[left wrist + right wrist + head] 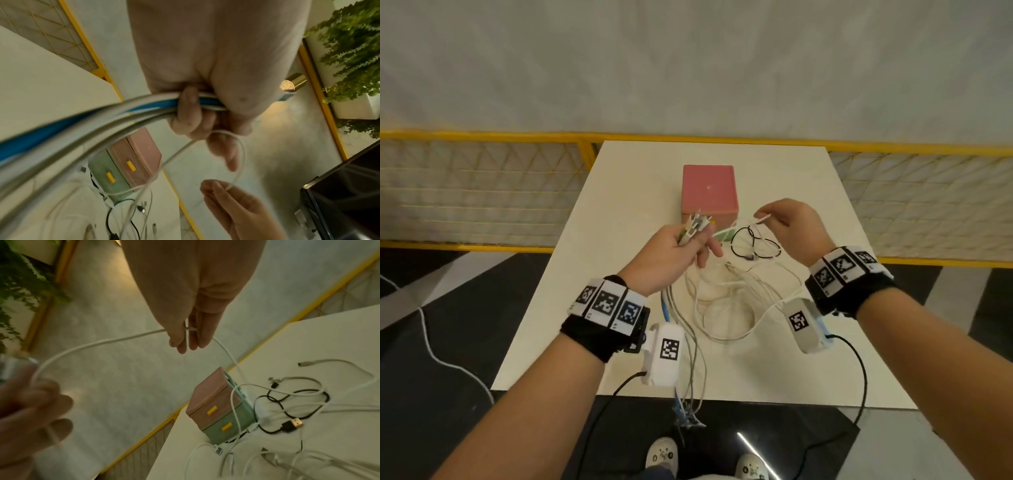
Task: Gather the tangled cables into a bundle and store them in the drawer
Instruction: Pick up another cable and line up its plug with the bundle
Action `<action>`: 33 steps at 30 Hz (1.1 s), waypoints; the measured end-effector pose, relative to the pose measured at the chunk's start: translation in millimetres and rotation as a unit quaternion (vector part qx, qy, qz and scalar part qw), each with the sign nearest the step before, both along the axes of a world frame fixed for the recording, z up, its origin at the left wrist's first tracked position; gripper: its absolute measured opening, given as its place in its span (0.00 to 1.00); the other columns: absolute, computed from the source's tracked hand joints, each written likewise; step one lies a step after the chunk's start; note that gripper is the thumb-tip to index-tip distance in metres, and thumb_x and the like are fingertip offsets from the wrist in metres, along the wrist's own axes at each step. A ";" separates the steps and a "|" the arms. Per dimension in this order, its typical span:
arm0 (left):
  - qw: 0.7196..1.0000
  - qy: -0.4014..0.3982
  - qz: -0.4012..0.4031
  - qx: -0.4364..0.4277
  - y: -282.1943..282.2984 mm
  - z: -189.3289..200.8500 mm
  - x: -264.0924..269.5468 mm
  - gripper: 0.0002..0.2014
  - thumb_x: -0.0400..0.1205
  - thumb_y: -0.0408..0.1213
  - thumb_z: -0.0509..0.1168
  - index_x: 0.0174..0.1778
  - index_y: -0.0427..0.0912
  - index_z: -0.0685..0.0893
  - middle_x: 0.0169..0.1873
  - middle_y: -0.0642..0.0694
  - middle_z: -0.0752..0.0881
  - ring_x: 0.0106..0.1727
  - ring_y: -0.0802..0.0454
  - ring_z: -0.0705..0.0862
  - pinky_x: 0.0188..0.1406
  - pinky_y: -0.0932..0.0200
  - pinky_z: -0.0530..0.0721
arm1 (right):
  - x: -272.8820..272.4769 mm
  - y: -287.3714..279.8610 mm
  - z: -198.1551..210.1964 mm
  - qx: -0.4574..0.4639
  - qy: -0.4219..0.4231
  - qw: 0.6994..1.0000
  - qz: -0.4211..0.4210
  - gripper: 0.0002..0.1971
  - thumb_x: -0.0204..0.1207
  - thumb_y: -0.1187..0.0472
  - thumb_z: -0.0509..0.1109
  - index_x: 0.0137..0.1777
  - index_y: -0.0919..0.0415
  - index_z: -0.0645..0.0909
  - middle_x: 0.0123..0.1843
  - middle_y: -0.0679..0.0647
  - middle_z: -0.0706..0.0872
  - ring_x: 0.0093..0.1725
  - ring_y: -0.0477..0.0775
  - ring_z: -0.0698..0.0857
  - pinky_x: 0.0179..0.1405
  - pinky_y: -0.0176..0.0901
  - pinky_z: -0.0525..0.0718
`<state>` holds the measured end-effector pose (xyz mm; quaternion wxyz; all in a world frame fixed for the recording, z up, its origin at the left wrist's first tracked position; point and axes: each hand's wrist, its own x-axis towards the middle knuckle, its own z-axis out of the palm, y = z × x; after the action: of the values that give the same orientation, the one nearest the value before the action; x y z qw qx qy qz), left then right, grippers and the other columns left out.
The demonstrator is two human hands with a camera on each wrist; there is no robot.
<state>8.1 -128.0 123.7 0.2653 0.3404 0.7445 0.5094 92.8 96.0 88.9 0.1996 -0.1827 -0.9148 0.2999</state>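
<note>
My left hand (681, 245) grips a bunch of grey, white and blue cables (123, 110) above the table, their plugs sticking up past my fingers (188, 112). The long ends hang past the table's near edge. My right hand (787, 226) pinches a thin white cable (102, 344) that arcs over to the left hand. Loose white cables (726, 301) and a black cable (751, 245) lie tangled on the table between my hands. The small drawer unit (709, 190), pink on top and green below with yellow handles (212, 410), stands behind them, both drawers shut.
The white table (842, 342) is bounded by a yellow-framed mesh fence (482, 185) behind. Dark floor and my shoes (661, 455) show below the near edge. A white cord (448, 363) trails on the floor at left. Green plants (353, 53) stand beyond the fence.
</note>
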 end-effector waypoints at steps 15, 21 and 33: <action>0.989 -0.132 0.057 0.037 31.0 -0.4 -6.6 0.17 0.88 0.49 0.58 0.61 0.46 0.88 0.26 0.61 0.82 0.19 0.66 0.74 0.19 0.71 0.67 | 12.3 -49.4 11.7 0.101 0.081 0.935 0.331 0.12 0.70 0.75 0.70 0.49 0.64 0.89 0.61 0.56 0.86 0.51 0.47 0.84 0.50 0.21 0.72; 0.985 -0.102 0.087 0.113 31.6 5.8 0.7 0.11 0.85 0.32 0.66 0.61 0.33 0.87 0.26 0.59 0.85 0.20 0.69 0.78 0.20 0.79 0.69 | 15.6 -45.6 22.9 0.072 0.092 0.943 0.312 0.16 0.67 0.76 0.65 0.50 0.65 0.87 0.58 0.55 0.87 0.59 0.50 0.83 0.60 0.38 0.81; 0.993 0.048 -0.076 0.081 26.8 -12.1 6.1 0.03 0.79 0.27 0.72 0.44 0.31 0.90 0.42 0.51 0.90 0.49 0.59 0.88 0.58 0.66 0.82 | 0.7 -58.1 40.3 -0.361 0.079 0.925 0.090 0.08 0.79 0.69 0.67 0.56 0.62 0.82 0.44 0.62 0.88 0.37 0.49 0.87 0.37 0.40 0.85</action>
<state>14.2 -101.2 111.6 0.2393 0.4405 0.6845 0.5293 93.5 37.8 129.2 0.1639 -0.1352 -0.7386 0.6397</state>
